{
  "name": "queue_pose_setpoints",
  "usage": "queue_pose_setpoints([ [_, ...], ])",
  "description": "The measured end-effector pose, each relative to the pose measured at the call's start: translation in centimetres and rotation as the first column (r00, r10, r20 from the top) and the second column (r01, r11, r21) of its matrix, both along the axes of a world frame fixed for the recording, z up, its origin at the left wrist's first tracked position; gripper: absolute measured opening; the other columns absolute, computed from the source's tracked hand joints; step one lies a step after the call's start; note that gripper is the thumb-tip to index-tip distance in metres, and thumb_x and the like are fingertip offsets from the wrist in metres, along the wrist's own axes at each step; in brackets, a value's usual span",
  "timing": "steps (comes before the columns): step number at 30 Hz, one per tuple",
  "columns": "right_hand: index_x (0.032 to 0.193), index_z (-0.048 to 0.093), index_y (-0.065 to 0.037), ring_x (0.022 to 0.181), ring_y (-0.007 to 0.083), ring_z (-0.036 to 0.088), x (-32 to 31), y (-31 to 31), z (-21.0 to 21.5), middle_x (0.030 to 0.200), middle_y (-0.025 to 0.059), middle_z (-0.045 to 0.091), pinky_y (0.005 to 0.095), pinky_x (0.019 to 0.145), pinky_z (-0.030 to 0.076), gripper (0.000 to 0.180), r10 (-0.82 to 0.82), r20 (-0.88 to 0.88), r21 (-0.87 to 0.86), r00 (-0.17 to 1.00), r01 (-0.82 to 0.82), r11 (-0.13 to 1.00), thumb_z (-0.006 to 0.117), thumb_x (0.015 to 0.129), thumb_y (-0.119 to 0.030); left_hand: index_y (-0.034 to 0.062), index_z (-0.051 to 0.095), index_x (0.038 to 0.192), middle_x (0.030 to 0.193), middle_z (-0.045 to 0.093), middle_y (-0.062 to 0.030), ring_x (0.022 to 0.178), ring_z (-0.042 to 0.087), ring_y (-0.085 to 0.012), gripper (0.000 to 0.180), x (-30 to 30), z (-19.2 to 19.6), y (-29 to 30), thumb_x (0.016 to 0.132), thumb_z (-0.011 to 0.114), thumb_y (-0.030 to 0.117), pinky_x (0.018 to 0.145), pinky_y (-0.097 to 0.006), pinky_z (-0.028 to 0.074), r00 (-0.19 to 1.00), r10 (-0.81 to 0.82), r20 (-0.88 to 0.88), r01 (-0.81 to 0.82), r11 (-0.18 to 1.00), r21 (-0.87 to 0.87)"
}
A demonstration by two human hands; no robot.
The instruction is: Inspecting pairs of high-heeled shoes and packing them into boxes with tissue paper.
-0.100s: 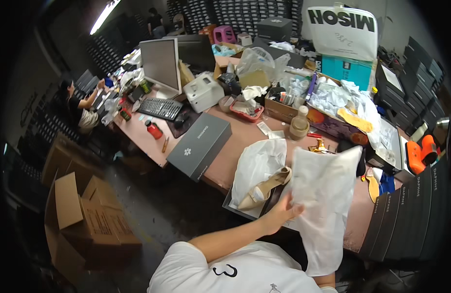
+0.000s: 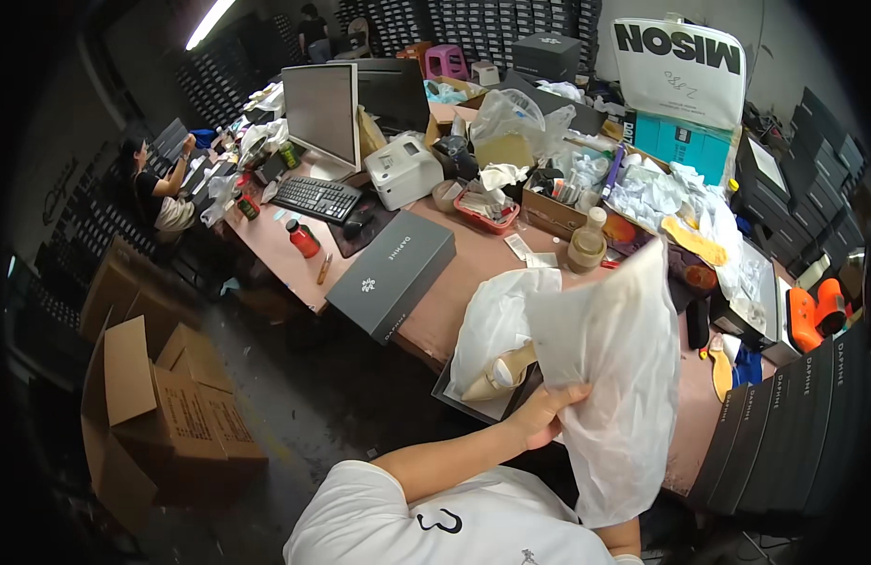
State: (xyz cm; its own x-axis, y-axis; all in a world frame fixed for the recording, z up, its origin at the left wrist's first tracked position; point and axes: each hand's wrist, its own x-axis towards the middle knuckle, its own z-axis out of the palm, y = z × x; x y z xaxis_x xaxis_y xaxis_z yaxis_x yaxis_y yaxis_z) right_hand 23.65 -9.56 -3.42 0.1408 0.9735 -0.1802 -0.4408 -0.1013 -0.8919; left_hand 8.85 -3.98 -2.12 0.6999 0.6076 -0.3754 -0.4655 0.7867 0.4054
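White and crinkled, the bag [image 2: 612, 377] hangs in front of the person, above the near edge of the pinkish table [image 2: 473, 292]. The left hand [image 2: 541, 414] grips the bag's left edge, its fingers [image 2: 569, 395] curled shut on the thin plastic. The right hand is hidden behind the bag, so I cannot tell what its fingers do; only a bit of forearm shows at the lower edge.

Just left of the bag, a beige heeled shoe [image 2: 496, 374] lies partly inside a second white bag [image 2: 496, 320], resting on a dark tray [image 2: 473, 400] at the table's edge. A grey shoebox [image 2: 390, 273] sits further left, jutting over the edge. Beyond it stand a keyboard [image 2: 315, 198], a monitor [image 2: 320, 113], a white printer [image 2: 402, 169] and a red bottle [image 2: 303, 239]. A tape roll [image 2: 586, 250] stands behind the bag, amid cluttered trays and paper. Black boxes [image 2: 793, 424] are stacked at the right. Cardboard boxes [image 2: 162, 414] sit on the floor at left. Another person [image 2: 157, 188] sits at the table's far left end.
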Motion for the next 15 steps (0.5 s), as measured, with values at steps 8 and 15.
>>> queue_pose_setpoints([
  [8, 0.144, 0.026, -0.005, 0.125, 0.0474, 0.042, -0.9, -9.3, -2.3, 0.140, 0.0250, 0.040, 0.0585, 0.099, 0.038, 0.080, 0.100, -0.563, -0.014, 0.820, -0.131, 0.991, 0.034, 0.091, -0.064, 0.0024, 0.055, 0.114, 0.102, 0.062, -0.0055, 0.091, 0.061, -0.0157, 0.040, 0.2, 0.5, 4.7, 0.078, 0.072, 0.004, 0.081, -0.028, 0.050, 0.826, 0.563, 0.007, -0.509, 0.742, 0.437],
  [15, 0.139, 0.034, -0.006, 0.125, 0.0262, 0.043, 0.7, -11.7, 0.7, 0.132, 0.0079, 0.049, 0.0447, 0.108, 0.031, 0.078, -0.657, -0.266, 0.027, 0.705, 0.687, 0.726, 0.043, 0.089, -0.065, 0.0026, 0.036, 0.137, 0.117, 0.059, -0.0130, 0.107, 0.058, -0.0181, 0.071, 4.9, -2.8, -8.6, 0.078, 0.075, 0.011, 0.092, -0.032, 0.046, 0.962, -0.057, -0.266, 0.252, 0.555, 0.793],
])
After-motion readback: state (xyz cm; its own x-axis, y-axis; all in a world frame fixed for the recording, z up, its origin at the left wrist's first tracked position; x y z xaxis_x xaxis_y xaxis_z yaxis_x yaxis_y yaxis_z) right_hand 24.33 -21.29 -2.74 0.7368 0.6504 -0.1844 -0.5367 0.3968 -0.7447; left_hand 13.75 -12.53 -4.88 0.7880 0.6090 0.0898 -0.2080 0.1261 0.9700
